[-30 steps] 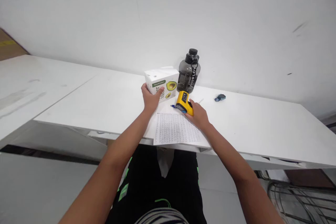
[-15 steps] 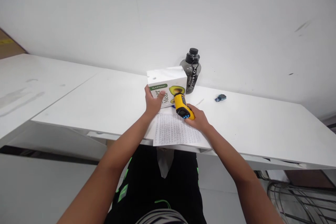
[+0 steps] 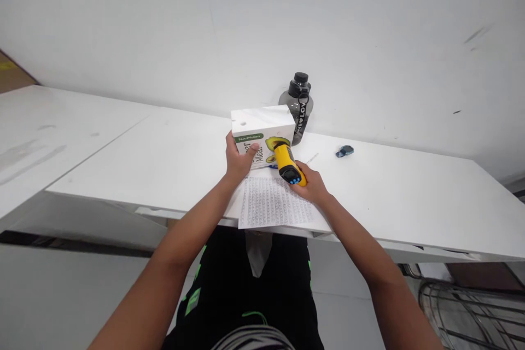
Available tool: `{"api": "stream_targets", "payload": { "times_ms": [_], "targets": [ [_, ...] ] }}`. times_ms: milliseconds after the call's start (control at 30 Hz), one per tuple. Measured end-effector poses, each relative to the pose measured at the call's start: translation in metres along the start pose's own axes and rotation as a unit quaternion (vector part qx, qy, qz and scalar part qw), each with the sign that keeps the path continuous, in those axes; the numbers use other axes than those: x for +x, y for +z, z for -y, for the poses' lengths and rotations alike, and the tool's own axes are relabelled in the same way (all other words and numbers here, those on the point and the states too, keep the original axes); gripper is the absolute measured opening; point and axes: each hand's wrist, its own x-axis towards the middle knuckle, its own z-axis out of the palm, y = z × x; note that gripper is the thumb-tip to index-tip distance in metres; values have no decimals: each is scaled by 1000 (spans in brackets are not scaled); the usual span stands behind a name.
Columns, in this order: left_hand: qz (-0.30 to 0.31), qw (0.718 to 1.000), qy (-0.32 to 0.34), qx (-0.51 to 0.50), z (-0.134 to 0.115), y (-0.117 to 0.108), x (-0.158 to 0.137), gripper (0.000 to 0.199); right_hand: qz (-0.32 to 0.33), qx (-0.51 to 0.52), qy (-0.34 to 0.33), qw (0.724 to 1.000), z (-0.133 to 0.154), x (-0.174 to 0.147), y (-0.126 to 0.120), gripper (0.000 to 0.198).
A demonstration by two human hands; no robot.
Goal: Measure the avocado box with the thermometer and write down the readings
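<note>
My left hand (image 3: 239, 160) grips the left side of a white meal box (image 3: 262, 120), its thumb on the front beside the printed lettering. The box has a green label strip and avocado pictures. My right hand (image 3: 310, 181) is wrapped round the handle of a yellow-and-black infrared thermometer (image 3: 286, 159) with a small screen and blue buttons. The thermometer's front end is right before the avocado picture; whether it touches the box I cannot tell. A printed sheet of paper (image 3: 273, 205) lies below both hands at the table's front edge. Something blue shows partly under the box.
A grey water bottle (image 3: 298, 112) with a black cap and strap stands behind the box, near the wall. A small dark-blue object (image 3: 344, 151) lies to the right on the white table (image 3: 410, 197). At lower right is a metal wire rack (image 3: 471, 311).
The box has shifted slightly right and its top has tipped a little toward me. The thermometer has moved slightly right with my right hand. Both grips stay the same.
</note>
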Motion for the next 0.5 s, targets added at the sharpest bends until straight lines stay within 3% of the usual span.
{"api": "stream_targets", "payload": {
  "times_ms": [500],
  "targets": [
    [21,1000,11,18,3,1,-3,79,16,-27,-33,999,-4,0,-1,58]
  ]
}}
